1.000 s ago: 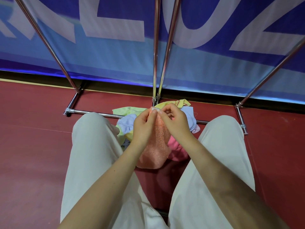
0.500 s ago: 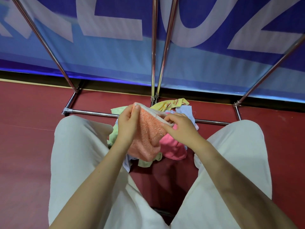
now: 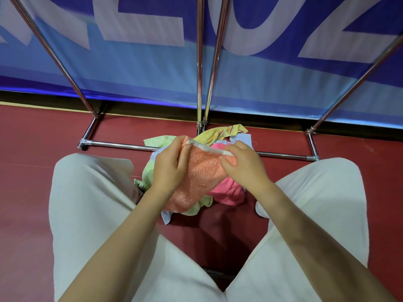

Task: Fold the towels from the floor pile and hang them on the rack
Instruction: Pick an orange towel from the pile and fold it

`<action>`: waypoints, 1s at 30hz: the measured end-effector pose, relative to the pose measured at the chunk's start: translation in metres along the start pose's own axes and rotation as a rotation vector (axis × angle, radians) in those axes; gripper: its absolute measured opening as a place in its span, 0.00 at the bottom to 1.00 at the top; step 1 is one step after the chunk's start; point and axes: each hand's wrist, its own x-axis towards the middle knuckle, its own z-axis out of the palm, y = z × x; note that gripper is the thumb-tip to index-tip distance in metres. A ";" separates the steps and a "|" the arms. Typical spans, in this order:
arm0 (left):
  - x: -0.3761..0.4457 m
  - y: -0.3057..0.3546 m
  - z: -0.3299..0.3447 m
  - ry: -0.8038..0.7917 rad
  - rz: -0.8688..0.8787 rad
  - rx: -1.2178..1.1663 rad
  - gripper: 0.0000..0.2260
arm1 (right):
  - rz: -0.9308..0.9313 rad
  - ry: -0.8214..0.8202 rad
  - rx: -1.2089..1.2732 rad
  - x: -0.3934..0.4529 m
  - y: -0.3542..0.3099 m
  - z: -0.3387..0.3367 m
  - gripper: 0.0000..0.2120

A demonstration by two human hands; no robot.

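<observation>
Both hands pinched the orange towel's (image 3: 201,175) white hem, left hand (image 3: 169,165) and right hand (image 3: 244,164) apart, above the floor pile (image 3: 226,192) by the rack's (image 3: 122,145) base bar. Pulling that hem taut before folding would have served best.

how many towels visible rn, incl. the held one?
5, though more may be buried. Orange towel pinched by left hand and right hand; pink towel lower right; yellow towel behind; green towel left; blue towel underneath.
</observation>
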 end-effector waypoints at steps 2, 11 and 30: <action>-0.001 0.002 0.001 -0.022 0.032 -0.010 0.11 | 0.012 -0.023 -0.010 0.002 0.004 0.003 0.11; 0.009 0.012 0.003 0.044 -0.160 -0.265 0.10 | 0.264 -0.051 0.541 0.013 0.002 -0.003 0.09; 0.016 0.005 0.015 0.103 -0.394 -0.477 0.13 | 0.223 0.377 0.695 0.024 -0.013 -0.003 0.11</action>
